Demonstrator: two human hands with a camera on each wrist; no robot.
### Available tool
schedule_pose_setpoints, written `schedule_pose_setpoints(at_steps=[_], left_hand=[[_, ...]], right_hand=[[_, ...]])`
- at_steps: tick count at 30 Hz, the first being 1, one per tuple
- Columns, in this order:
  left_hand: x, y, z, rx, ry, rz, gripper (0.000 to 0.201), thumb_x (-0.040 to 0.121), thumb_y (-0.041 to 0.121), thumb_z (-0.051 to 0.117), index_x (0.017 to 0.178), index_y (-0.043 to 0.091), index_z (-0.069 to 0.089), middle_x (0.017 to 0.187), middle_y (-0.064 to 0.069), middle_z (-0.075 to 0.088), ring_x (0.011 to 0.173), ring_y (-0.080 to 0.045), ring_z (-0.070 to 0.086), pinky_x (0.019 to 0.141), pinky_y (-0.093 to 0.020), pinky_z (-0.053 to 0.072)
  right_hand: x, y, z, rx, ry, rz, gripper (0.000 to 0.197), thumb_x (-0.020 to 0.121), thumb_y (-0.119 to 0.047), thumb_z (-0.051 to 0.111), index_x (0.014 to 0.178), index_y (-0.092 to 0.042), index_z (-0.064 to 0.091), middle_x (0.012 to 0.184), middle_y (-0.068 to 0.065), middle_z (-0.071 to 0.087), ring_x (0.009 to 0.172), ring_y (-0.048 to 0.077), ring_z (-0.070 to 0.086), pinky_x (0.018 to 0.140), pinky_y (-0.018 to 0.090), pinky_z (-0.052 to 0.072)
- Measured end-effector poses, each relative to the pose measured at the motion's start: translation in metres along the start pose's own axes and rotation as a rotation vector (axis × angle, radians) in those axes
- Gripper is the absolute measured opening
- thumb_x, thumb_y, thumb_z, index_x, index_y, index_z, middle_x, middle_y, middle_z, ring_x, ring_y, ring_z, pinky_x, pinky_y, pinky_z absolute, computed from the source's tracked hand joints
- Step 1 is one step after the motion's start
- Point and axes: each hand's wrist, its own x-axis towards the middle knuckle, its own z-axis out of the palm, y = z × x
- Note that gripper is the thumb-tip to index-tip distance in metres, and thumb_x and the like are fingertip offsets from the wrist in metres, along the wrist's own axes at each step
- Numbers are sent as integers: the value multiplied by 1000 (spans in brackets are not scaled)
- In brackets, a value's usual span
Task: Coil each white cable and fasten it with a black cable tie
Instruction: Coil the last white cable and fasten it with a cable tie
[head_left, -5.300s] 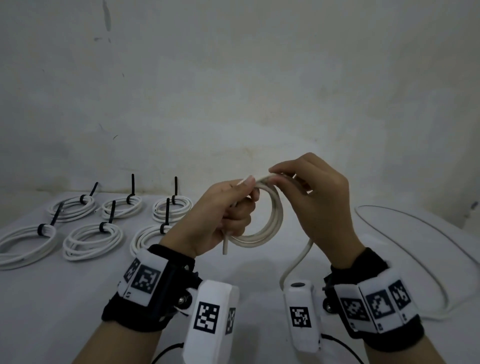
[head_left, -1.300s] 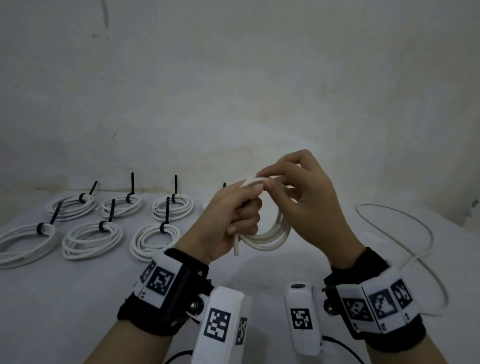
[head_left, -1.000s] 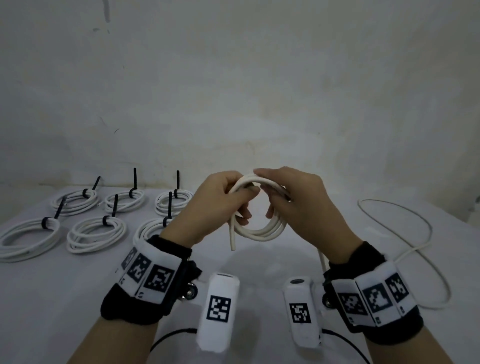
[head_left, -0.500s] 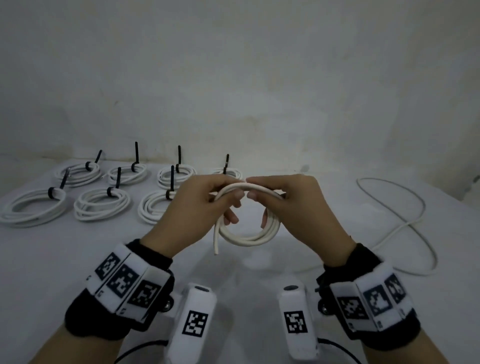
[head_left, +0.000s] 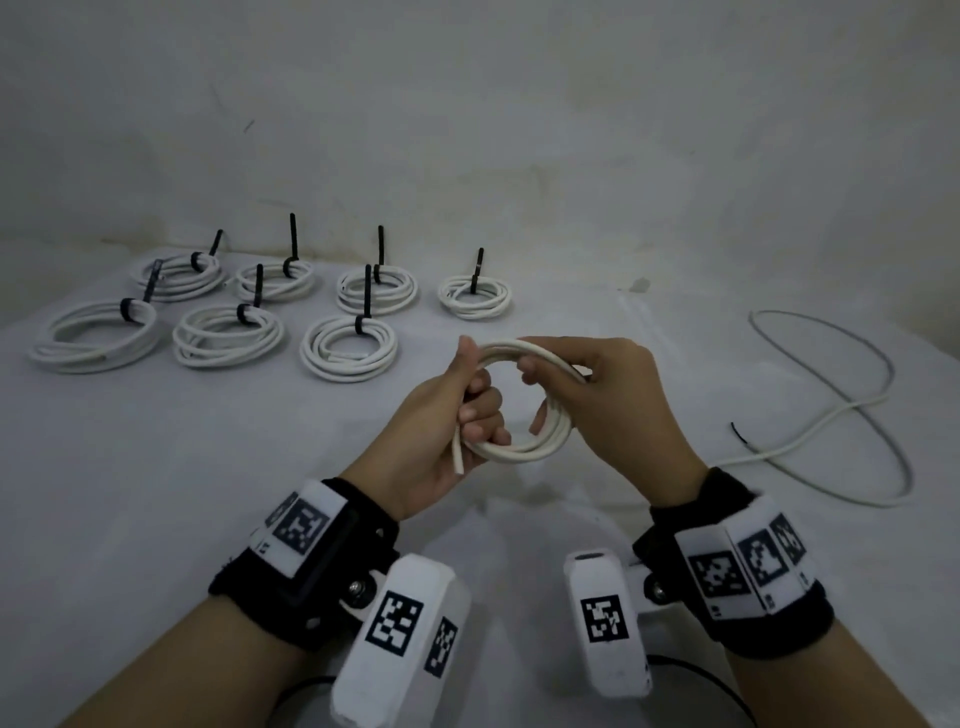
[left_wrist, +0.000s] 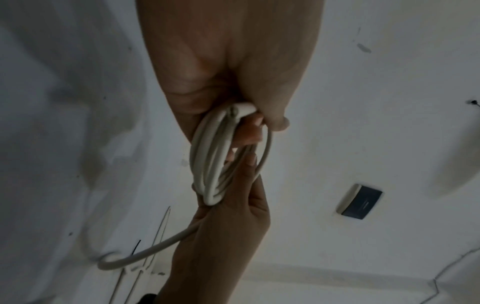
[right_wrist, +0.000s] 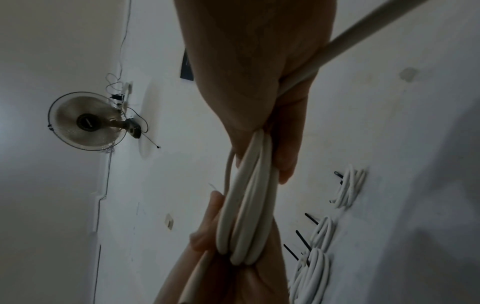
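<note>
Both hands (head_left: 441, 415) grip coil (head_left: 524, 452) mid-air, w/ table (head_left: 208, 493) bare below.

The right hand (head_left: 613, 400) hides the coil (head_left: 524, 447) at three o'clock. The loose cable (head_left: 831, 415) runs off the head view's edge at three o'clock. Its black tie (head_left: 738, 432) is too small to judge.

Coiled white cable (right_wrist: 249, 207) between two hands
</note>
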Motion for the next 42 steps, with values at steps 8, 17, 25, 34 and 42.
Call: schedule_pose_setpoints(at_steps=[8, 17, 25, 34, 42], left_hand=[[9, 17, -20, -224, 207, 122, 42, 98, 41, 39, 63, 19, 31, 41, 7, 25, 28, -5, 25, 38, -14, 37], [15, 28, -39, -290, 349, 252, 43, 99, 41, 39, 63, 19, 33, 40, 7, 27, 29, -6, 27, 39, -15, 38], [16, 19, -33, -73, 437, 346, 39, 102, 37, 35, 67, 19, 34, 42, 8, 34, 34, -7, 36, 49, -20, 41], [8, -6, -9, 367, 341, 402, 33, 102, 27, 37, 72, 15, 34, 47, 9, 38, 40, -8, 39, 52, -26, 39], [4, -14, -12, 510, -3, 272, 31, 101, 32, 34, 81, 15, 52, 60, 1, 53, 51, -9, 50, 52, -20, 41]], right_hand=[[4, 26, -24, -8, -136, 141, 16, 97, -16, 52, 102, -21, 66, 54, -4, 52, 42, 11, 48, 46, 20, 42], [-1, 44, -45, -134, -250, 174, 21, 89, -5, 61, 86, -26, 62, 78, -2, 63, 51, 11, 55, 58, 17, 44], [-4, 5, -26, -351, -621, 4, 34, 80, -1, 66, 100, -27, 75, 89, -23, 63, 74, 2, 61, 66, 10, 44], [-14, -30, -9, -148, -625, -101, 21, 82, -7, 71, 95, -23, 76, 85, -23, 70, 63, 1, 62, 63, 9, 43], [-10, -28, -15, 63, -434, -63, 12, 82, 0, 68, 82, -10, 61, 75, -5, 71, 65, 2, 63, 60, 10, 43]])
